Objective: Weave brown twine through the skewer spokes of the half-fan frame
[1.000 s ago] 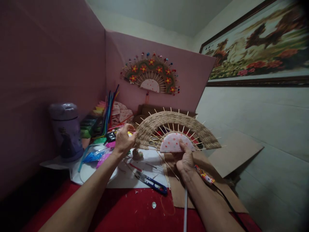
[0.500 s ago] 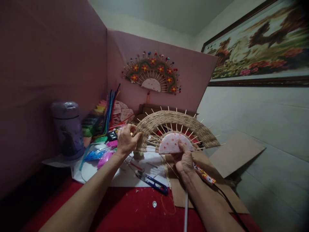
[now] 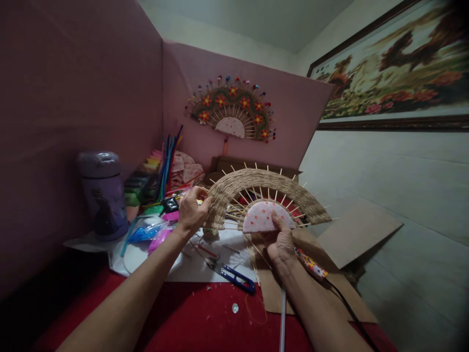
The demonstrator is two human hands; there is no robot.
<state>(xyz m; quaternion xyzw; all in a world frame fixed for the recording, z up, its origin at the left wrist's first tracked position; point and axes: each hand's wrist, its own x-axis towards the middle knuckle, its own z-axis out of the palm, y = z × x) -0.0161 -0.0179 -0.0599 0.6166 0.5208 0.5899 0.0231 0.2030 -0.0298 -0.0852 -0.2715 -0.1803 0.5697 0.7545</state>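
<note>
A woven straw fan with thin sticks poking out of its arc is held up above the table. My right hand grips its half-round white base with red dots, thumb on the front and fingers behind. At the fan's left end, my left hand pinches the woven edge or a stick there; its fingertips are partly hidden. Below the fan, blue snips lie on white paper. A flower-patterned tool handle with a black cord lies beside my right forearm.
A purple flask stands at the left, near bags of coloured clay and upright pipe cleaners. A decorated fan hangs on the pink panel behind. Brown cardboard lies on the red tabletop.
Both hands keep their hold, and the fan has tilted very slightly, its right end shifting a little left. The view has moved slightly.
</note>
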